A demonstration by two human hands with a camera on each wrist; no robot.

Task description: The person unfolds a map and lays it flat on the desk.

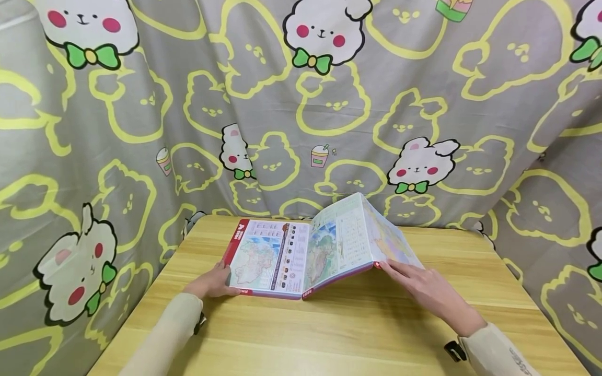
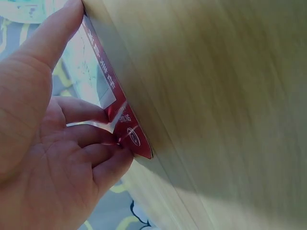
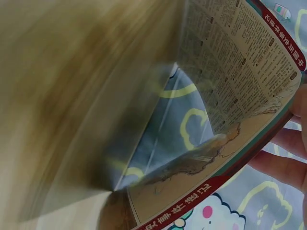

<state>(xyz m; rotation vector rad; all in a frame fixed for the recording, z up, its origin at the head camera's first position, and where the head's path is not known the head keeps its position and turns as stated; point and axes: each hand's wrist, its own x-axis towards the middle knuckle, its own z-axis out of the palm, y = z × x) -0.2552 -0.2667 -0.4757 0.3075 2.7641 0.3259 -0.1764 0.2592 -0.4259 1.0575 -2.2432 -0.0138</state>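
A fold-out map [image 1: 256, 261] with red borders lies partly unfolded on the table, its left panel flat. Toward the right its panels rise into a tent-like ridge, with a coloured panel [image 1: 388, 235] sloping down behind. At the left edge my left hand [image 1: 211, 282] grips the map; in the left wrist view the fingers [image 2: 103, 153] curl at its red corner. My right hand [image 1: 428, 290] pinches the near edge of the raised part. From the right wrist view, the underside [image 3: 230, 67] shows dense print, and fingers [image 3: 278, 167] lie behind the edge.
The wooden table [image 1: 301, 339] extends in front of the map and to both sides. A grey curtain [image 1: 329, 117] with yellow outlines and white cartoon animals hangs behind and along both sides of the table.
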